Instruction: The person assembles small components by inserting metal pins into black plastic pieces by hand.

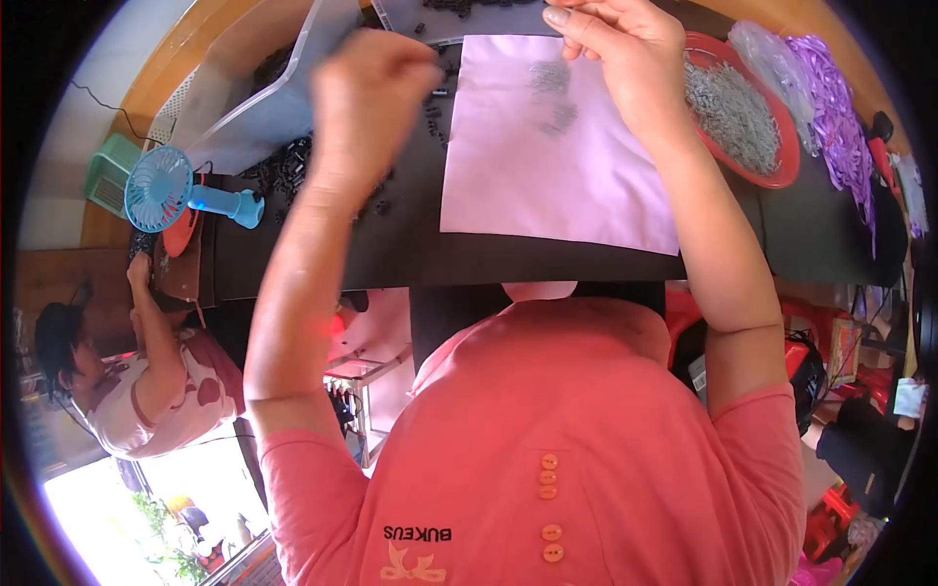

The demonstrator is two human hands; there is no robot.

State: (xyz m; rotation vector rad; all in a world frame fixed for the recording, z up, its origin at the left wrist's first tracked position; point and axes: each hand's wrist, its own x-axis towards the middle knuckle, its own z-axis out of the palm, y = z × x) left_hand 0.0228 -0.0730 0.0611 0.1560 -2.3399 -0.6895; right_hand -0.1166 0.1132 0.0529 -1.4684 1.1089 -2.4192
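Observation:
My left hand [376, 98] is raised above the left part of the table, over many small black parts [288, 171]. Motion smears its fingers, so I cannot tell whether they hold anything. At the top edge, my right hand [625, 44] has thumb and fingertips pressed together above a pale pink sheet [547, 186]. Whatever is in that pinch is too small to name. Small grey metal pieces [550, 76] lie in a loose patch on the sheet. Right of my right forearm sits a red oval tray [788, 166] heaped with similar small silvery pieces [733, 112].
A see-through plastic bin [256, 107] stands at the back left. Near it are a blue handheld fan [161, 186] and a green basket [109, 174]. Purple strips [831, 107] and a plastic bag [767, 63] lie far right. Another person [147, 391] works at the left.

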